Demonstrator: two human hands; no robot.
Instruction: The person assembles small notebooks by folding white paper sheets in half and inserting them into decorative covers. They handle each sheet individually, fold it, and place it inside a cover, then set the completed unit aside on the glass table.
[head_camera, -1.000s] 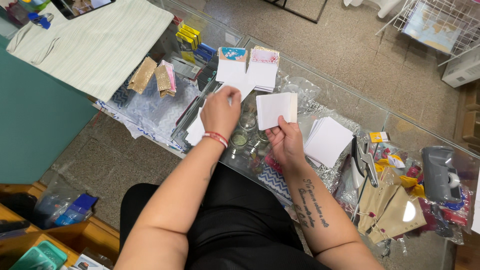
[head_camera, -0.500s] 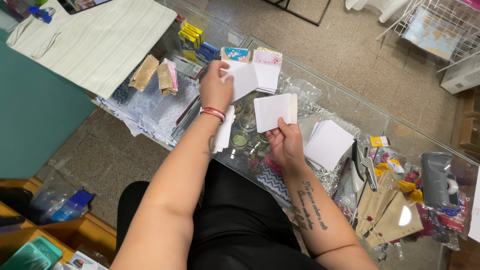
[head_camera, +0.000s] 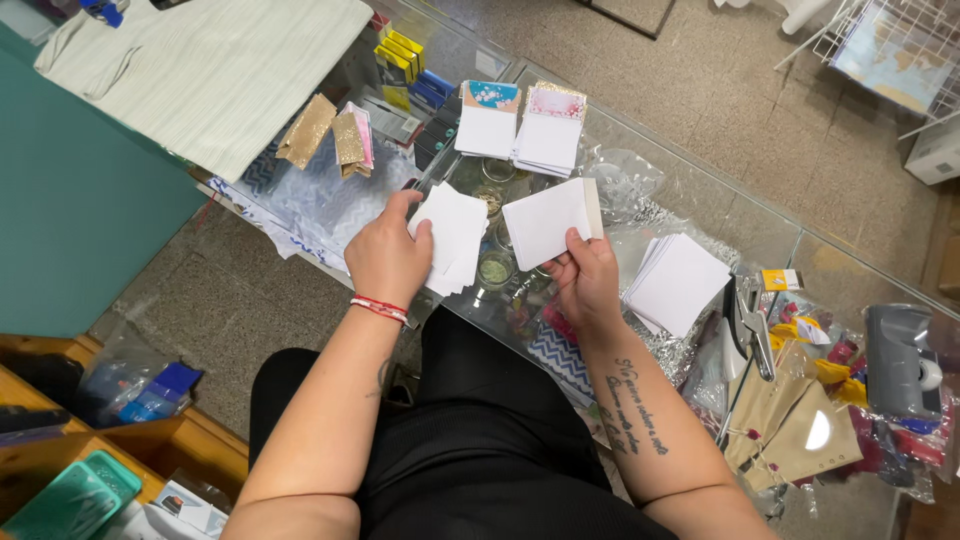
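My right hand holds a stack of white square cards upright above the glass counter. My left hand, with a red bracelet at the wrist, rests on a loose pile of white cards lying on the counter, fingers on its left edge. Two more stacks with decorated top strips lie further back. Another stack of white cards sits to the right of my right hand.
Gold glitter pieces and yellow and blue packets lie at the back left by a striped cloth. Scissors, tan paper tags and a grey tool crowd the right. A wooden shelf stands lower left.
My left hand drew back from the decorated stacks at the rear and came down onto the loose white pile near me. The right hand stayed holding its stack.
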